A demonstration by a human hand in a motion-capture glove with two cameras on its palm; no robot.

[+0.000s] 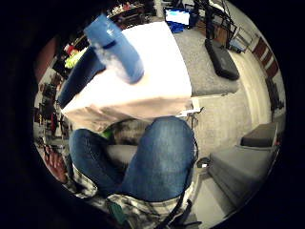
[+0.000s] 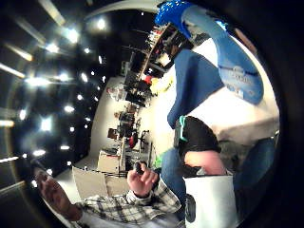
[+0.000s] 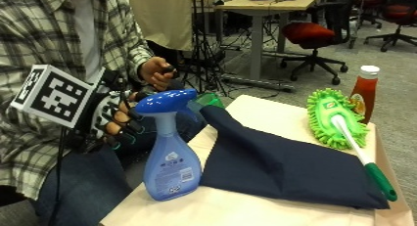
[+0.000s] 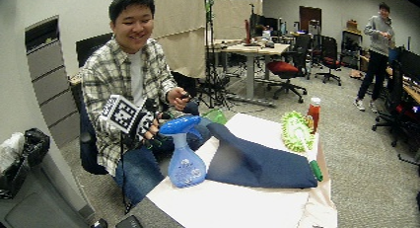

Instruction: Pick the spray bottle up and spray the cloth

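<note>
Bare table fronts the spray bottle; cloth lies just beside it.

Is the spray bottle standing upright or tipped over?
Upright: the spray bottle stands on its base on the table, trigger head on top.

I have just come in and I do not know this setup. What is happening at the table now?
A seated person reaches with the gloved right hand toward the head of a blue spray bottle. The fingers are curled close to it, but I cannot tell if they touch it. The bottle stands upright on the table, next to a dark blue cloth. A green duster and a ketchup bottle are at the far side. Nothing looks sprayed yet.
</note>
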